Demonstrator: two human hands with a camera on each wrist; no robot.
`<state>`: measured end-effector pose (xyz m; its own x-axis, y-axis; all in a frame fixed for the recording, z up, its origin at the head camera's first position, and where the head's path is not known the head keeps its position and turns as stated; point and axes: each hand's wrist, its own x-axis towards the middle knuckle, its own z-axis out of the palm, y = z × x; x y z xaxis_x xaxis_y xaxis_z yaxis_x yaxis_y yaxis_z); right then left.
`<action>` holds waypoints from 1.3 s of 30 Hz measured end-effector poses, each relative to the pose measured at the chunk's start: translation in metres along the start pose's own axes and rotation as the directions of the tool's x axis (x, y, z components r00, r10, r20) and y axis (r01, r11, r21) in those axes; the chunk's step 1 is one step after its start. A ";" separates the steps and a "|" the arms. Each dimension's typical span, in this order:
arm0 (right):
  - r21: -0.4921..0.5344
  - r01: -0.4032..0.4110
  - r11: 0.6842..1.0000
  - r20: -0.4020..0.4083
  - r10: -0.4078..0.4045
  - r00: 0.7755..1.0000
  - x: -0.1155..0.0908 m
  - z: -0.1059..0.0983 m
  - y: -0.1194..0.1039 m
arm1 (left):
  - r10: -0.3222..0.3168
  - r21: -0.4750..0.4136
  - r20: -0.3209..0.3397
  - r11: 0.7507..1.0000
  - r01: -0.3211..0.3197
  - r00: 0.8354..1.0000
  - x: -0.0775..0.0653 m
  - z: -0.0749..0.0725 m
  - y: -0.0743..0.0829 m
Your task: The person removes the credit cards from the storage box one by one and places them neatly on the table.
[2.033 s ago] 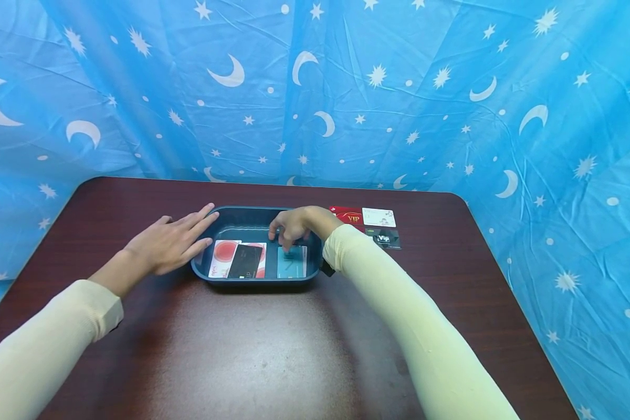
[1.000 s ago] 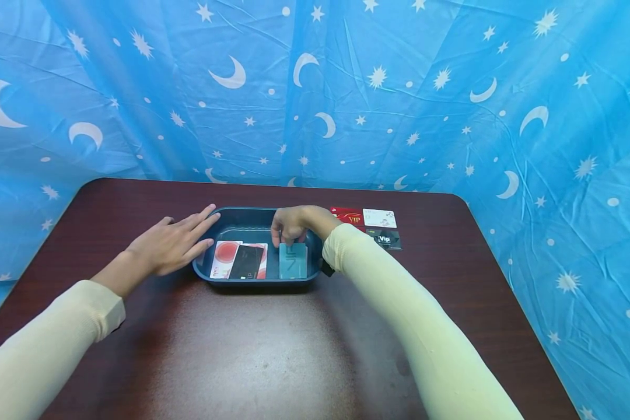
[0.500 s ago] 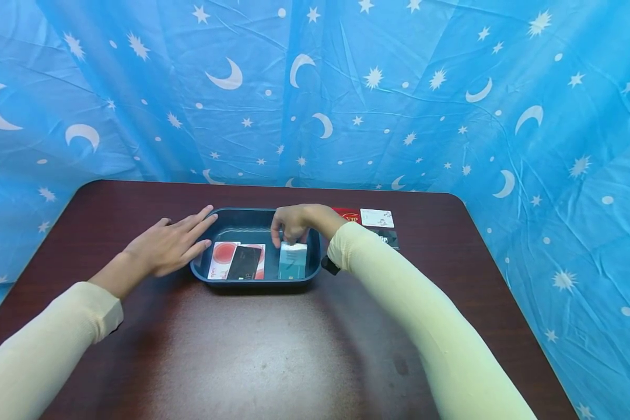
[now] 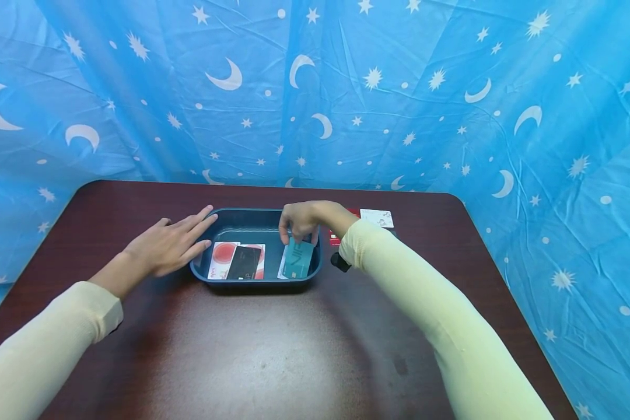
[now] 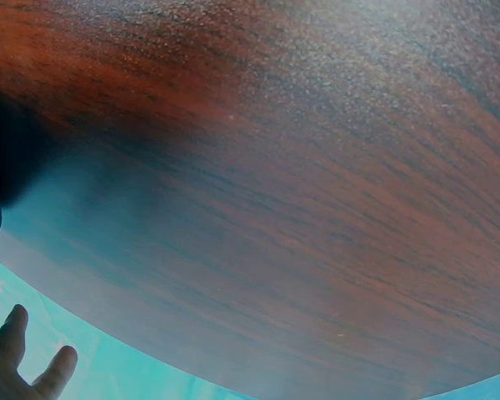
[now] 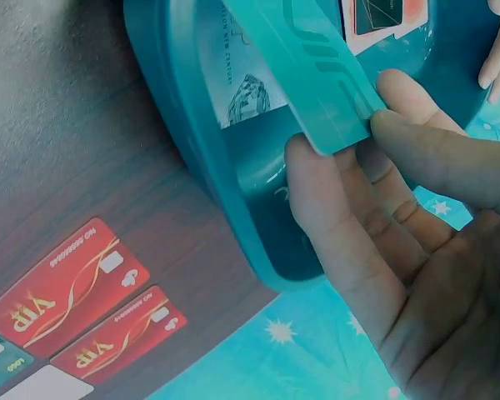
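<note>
fingers point(image 6: 321, 196) pinch the teal card point(image 6: 317, 75) by one end

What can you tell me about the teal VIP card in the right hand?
The teal VIP card is a thin rectangle with rounded corners, apparently glossy plastic, with darker lettering and a small pale patch near one corner. The right hand pinches one end, holding it tilted over a diamond-printed card in the blue tray. Whether its other end touches anything is unclear.
</note>
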<state>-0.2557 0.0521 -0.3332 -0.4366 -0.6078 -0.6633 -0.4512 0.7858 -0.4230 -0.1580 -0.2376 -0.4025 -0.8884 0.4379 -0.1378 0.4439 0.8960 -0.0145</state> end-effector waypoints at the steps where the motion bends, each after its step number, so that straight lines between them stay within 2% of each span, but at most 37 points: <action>1: 0.001 0.001 1.000 -0.001 -0.001 1.000 -0.001 -0.001 0.001 | 0.000 0.000 0.001 1.000 0.000 1.000 0.000 0.000 0.000; 10: -0.029 0.050 0.998 -0.016 -0.050 0.999 -0.013 -0.012 0.010 | -0.002 -0.004 0.002 1.000 0.002 1.000 0.001 0.001 -0.001; 23: 0.083 0.102 0.991 -0.116 -0.092 0.989 -0.043 -0.029 0.029 | -0.002 0.005 -0.002 1.000 0.002 1.000 0.000 0.000 0.000; 27: 0.101 0.091 0.991 -0.139 -0.076 0.987 -0.052 -0.033 0.036 | 0.000 0.007 -0.003 1.000 0.000 1.000 0.000 0.000 0.000; 32: 0.065 0.083 0.994 -0.145 -0.073 0.987 -0.062 -0.039 0.048 | 0.000 0.008 -0.005 1.000 0.000 1.000 0.000 0.001 0.000; 39: 0.127 0.057 0.990 -0.154 -0.037 0.987 -0.077 -0.043 0.067 | 0.001 0.007 -0.008 1.000 -0.001 1.000 0.000 0.000 0.001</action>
<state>-0.2852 0.1465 -0.2839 -0.5344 -0.6468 -0.5442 -0.3725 0.7581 -0.5353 -0.1574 -0.2363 -0.4027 -0.8889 0.4391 -0.1302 0.4453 0.8952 -0.0209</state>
